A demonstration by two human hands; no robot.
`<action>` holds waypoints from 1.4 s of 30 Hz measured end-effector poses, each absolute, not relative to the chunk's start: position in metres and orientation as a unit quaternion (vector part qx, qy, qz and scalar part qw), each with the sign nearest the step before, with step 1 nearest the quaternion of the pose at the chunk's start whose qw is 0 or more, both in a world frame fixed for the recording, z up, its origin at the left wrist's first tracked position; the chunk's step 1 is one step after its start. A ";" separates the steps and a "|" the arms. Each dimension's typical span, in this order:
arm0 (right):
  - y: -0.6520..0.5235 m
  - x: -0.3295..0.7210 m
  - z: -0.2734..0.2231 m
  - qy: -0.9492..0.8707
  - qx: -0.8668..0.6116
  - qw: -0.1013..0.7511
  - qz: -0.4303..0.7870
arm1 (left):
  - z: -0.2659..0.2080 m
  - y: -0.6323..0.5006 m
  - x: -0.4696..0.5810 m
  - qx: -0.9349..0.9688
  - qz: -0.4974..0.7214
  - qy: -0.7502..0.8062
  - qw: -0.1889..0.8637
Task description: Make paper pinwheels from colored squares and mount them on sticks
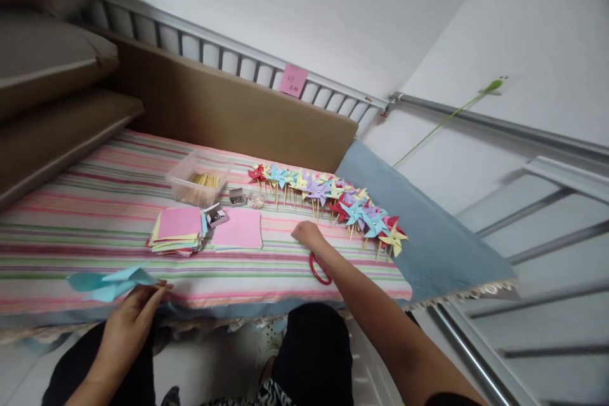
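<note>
A light blue paper pinwheel point(111, 282) is pinched in my left hand point(130, 317) at the cloth's front edge. My right hand point(308, 235) is low over the striped cloth, its fingers curled; whatever is in them is hidden. Red loop handles point(320, 269), like those of scissors, show beside my right wrist, partly covered by it. Left of this hand lie a pink paper sheet point(238, 228) and a stack of coloured paper squares point(179, 231). Many finished pinwheels point(352, 209) on sticks lie in rows to the right.
A clear plastic box point(178, 187) of wooden sticks stands behind the paper. Beside it are two small open boxes point(216, 216) and a little clear container point(255, 201). Cardboard point(238, 101) lines the back, below a metal rail. Large brown packages point(61, 120) fill the left.
</note>
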State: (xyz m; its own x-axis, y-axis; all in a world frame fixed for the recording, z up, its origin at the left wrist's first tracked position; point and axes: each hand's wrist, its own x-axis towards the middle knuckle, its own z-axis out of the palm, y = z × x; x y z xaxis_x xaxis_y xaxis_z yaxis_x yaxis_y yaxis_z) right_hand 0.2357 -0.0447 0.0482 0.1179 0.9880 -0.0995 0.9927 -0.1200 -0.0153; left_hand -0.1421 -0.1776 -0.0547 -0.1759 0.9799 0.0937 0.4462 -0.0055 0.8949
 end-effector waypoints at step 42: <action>-0.214 0.103 -0.017 0.427 0.540 -0.432 -0.583 | 0.002 -0.196 -0.040 0.612 0.395 0.492 0.477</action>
State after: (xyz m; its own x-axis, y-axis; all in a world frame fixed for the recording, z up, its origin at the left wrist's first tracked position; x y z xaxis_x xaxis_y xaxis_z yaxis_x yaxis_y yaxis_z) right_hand 0.1034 -0.2141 -0.0170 -0.0439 0.9641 -0.2619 -0.0424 -0.2637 -0.9637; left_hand -0.0403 -0.1962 0.0017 0.2051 0.9786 0.0136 0.2252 -0.0607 0.9724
